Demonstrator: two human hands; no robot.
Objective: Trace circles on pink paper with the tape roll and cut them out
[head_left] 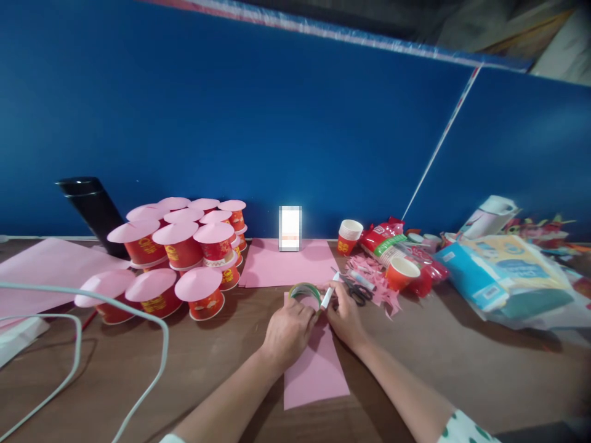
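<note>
My left hand (289, 330) presses a green-rimmed tape roll (305, 290) down on a pink paper sheet (314, 373) lying on the brown table (462, 369). Its fingers are closed around the roll's near edge. My right hand (344, 317) grips a white pen (329, 295), tip down against the side of the roll. Both hands sit close together over the sheet's far end.
Several red paper cups topped with pink paper discs (182, 246) are stacked at the left. Scissors (355, 289), pink scraps, loose cups (402, 272), a larger pink sheet (290, 263), snack bags and a blue package (503, 277) lie beyond. White cables (157, 351) cross the left foreground.
</note>
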